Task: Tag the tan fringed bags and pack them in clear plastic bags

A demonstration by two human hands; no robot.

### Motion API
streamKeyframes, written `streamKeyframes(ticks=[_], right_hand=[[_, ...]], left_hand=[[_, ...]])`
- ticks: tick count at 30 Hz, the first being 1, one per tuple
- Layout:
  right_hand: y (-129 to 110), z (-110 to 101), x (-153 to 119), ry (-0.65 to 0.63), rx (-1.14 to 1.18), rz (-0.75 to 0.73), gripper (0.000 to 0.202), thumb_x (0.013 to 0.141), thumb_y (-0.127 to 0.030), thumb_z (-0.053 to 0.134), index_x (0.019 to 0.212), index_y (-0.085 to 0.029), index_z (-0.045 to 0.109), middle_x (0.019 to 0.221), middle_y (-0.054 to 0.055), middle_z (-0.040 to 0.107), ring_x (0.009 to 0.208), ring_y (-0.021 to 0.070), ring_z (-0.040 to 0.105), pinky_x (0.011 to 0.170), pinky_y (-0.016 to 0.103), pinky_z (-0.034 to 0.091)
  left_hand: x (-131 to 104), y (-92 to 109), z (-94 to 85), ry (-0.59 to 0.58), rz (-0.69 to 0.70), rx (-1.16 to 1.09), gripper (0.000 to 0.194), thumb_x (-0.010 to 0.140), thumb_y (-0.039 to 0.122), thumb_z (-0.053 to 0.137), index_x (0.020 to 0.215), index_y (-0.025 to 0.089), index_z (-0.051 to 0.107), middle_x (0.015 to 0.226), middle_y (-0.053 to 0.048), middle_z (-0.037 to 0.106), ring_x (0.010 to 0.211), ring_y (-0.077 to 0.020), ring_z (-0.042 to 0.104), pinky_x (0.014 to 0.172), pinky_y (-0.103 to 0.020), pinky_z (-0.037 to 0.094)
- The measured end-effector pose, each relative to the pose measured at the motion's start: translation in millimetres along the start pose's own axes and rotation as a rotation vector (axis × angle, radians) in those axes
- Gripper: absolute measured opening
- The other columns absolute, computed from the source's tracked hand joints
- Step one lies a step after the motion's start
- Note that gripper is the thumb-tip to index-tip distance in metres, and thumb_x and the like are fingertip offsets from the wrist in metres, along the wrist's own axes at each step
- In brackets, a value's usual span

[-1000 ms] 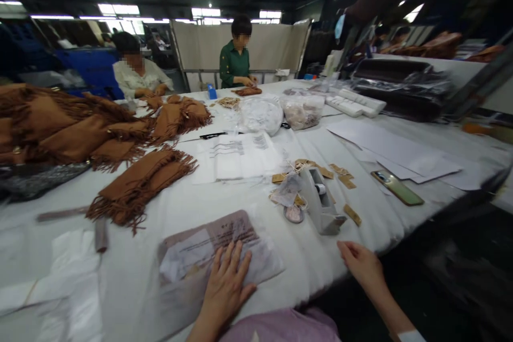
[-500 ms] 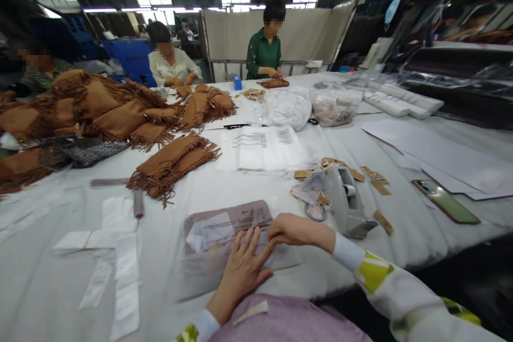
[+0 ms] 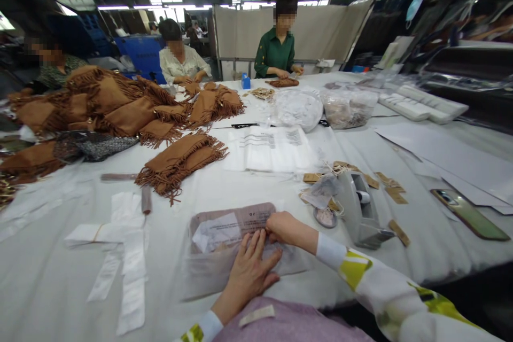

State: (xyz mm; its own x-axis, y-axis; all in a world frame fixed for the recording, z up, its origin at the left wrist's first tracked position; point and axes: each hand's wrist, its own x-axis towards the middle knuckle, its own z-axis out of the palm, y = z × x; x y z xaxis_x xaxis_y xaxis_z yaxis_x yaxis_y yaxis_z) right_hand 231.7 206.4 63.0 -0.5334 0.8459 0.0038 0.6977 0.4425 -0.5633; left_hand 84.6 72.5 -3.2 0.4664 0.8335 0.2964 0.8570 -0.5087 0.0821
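Observation:
In front of me lies a clear plastic bag [image 3: 208, 276] with a flat mauve-grey pouch-like item [image 3: 262, 210] and a white slip of paper [image 3: 219, 231] inside. Black print runs across the plastic. My left hand [image 3: 249, 266] rests on the bag's lower right part, palm down with its fingers spread. Just above it, my right hand [image 3: 289, 228] is closed at the bag's right side, fingertips pinching the plastic; its fingers are partly hidden behind the knuckles. To the right stands a grey tape dispenser [image 3: 363, 214].
Brown fringed suede pieces [image 3: 128, 112] heap at left, with a smaller pair [image 3: 180, 163] nearer. White strips [image 3: 132, 272] lie left. Printed plastic bags [image 3: 276, 149] lie ahead. Kraft tags [image 3: 398, 232] and a phone [image 3: 468, 214] are at right. Co-workers [image 3: 276, 51] work across the table.
My right hand has moved a little left along the bag, closer over my left hand's fingers. The left hand stays flat on the bag. The whole view has shifted slightly.

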Motion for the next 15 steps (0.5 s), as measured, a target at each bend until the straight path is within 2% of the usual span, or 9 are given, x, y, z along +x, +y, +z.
streamKeyframes(ticks=[4,7,10,13,15], right_hand=[[13.6,-20.3,3.4,-0.008,-0.115,0.028,0.025,0.073,-0.029,0.071,0.093,-0.015,0.066,0.064,0.008,0.068,0.062,0.0233,0.064,0.061,0.029,0.044],[12.6,-26.6,-4.3,0.03,-0.151,0.055,0.02,0.082,-0.032,0.063,0.093,-0.016,0.063,0.073,0.009,0.07,0.071,0.0233,0.065,0.065,0.03,0.044],[1.9,-8.7,-22.6,-0.014,0.047,0.042,0.028,0.091,-0.042,0.047,0.083,-0.02,0.061,0.066,0.003,0.067,0.061,0.0169,0.062,0.059,0.026,0.044],[-3.6,19.9,-39.6,-0.068,0.341,0.083,0.034,0.089,-0.047,0.044,0.074,-0.022,0.06,0.06,-0.001,0.064,0.056,0.0159,0.061,0.055,0.026,0.046],[-0.1,32.8,-44.8,-0.032,0.407,0.177,0.033,0.087,-0.048,0.043,0.075,-0.022,0.059,0.061,-0.001,0.064,0.057,0.0176,0.063,0.056,0.028,0.049]], left_hand=[[-0.3,-0.4,0.6,-0.014,-0.009,-0.014,0.068,0.082,0.056,0.057,0.143,0.039,0.031,0.155,-0.009,0.027,0.139,-0.0314,0.03,0.112,-0.051,0.021],[0.1,-0.8,1.0,-0.016,-0.018,-0.031,0.067,0.083,0.06,0.053,0.143,0.04,0.03,0.156,-0.009,0.027,0.139,-0.0314,0.031,0.112,-0.051,0.021],[2.9,-0.3,-1.6,-0.025,-0.026,-0.037,0.064,0.085,0.062,0.047,0.142,0.041,0.031,0.155,-0.01,0.028,0.138,-0.0315,0.031,0.112,-0.052,0.019],[5.7,-1.2,-8.7,-0.047,-0.013,-0.036,0.064,0.085,0.064,0.043,0.143,0.039,0.032,0.153,-0.01,0.031,0.138,-0.0307,0.033,0.113,-0.051,0.018],[1.9,-4.9,-15.5,-0.057,-0.012,-0.031,0.066,0.086,0.065,0.04,0.145,0.037,0.029,0.153,-0.01,0.032,0.137,-0.029,0.033,0.113,-0.052,0.019]])
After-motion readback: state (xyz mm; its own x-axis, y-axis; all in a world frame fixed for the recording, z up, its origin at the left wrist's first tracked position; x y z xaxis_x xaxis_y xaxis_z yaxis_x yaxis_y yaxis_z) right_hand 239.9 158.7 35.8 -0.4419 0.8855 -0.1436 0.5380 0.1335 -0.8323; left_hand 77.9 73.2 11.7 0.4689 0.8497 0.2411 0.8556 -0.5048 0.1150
